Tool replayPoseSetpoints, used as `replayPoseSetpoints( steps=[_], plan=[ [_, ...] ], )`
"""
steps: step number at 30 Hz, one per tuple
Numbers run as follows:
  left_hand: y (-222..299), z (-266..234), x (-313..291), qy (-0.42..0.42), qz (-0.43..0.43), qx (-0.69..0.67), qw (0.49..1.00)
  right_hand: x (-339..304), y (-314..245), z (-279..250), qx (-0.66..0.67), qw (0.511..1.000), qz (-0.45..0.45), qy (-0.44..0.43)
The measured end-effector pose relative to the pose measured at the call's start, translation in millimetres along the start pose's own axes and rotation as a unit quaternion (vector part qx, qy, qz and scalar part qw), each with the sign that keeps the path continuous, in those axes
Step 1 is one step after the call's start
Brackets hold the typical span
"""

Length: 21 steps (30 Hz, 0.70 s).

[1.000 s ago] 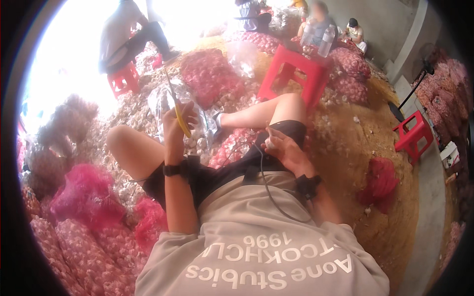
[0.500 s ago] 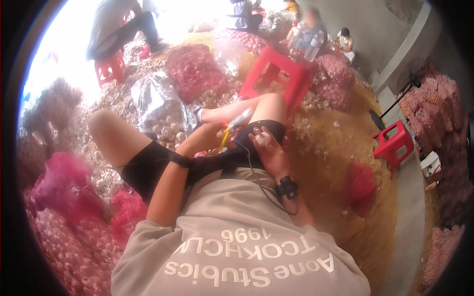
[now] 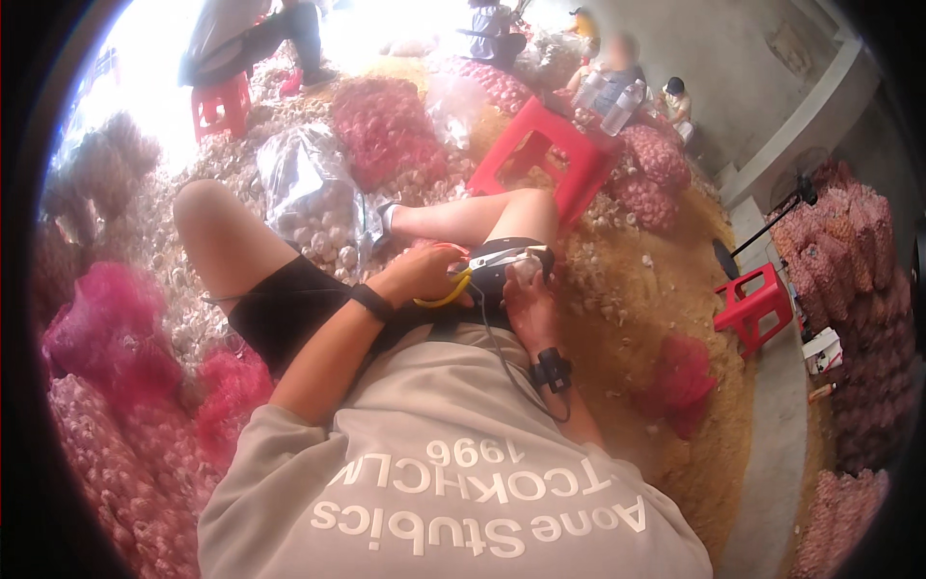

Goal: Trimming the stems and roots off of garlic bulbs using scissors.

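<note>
Since earlier frame, both hands dropped from raised reach to lap at frame centre. Left hand (image 3: 422,277) clamped on yellow-handled shears (image 3: 479,269), blades pointing right toward garlic bulb (image 3: 522,273) pinched in right hand (image 3: 530,301), braced on thigh for steadiness. Clear bag of garlic (image 3: 311,198) upper left, within reach.

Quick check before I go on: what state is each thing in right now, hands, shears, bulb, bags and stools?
Left hand: closed around the yellow handles of the shears.
Shears: held, blades pointing at the right hand; open or shut, too small to tell.
Right hand: gripping a garlic bulb by the blades.
Clear plastic bag: open, holding white bulbs.
Pink net sacks: filled, lying on the ground.
Red stool: upright, bottles on top.
</note>
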<state>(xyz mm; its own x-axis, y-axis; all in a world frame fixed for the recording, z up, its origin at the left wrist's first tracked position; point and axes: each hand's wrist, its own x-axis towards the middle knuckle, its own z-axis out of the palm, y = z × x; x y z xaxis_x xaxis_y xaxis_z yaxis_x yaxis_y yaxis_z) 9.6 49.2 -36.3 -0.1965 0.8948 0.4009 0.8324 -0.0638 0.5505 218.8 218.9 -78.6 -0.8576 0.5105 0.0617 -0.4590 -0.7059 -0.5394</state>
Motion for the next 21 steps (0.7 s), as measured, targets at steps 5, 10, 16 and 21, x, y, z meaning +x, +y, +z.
replayPoseSetpoints(
  steps=[5,10,16,21],
  plan=[
    [3.8,-6.2,-1.9,-0.055,-0.002,0.005,0.998,-0.8,2.3,6.0,-0.015,1.0,-0.02,0.002],
    [11.2,-12.6,0.3,-0.08,-0.016,0.007,0.997,-1.7,3.2,10.6,-0.08,0.996,-0.032,-0.002],
    [14.7,-15.2,-1.0,-0.095,-0.037,0.013,0.995,-3.5,2.8,19.6,-0.067,0.997,-0.037,-0.015],
    [15.2,-15.5,-2.5,-0.09,-0.045,0.011,0.995,-4.4,1.4,29.7,-0.039,0.999,-0.024,-0.014]
  ],
)
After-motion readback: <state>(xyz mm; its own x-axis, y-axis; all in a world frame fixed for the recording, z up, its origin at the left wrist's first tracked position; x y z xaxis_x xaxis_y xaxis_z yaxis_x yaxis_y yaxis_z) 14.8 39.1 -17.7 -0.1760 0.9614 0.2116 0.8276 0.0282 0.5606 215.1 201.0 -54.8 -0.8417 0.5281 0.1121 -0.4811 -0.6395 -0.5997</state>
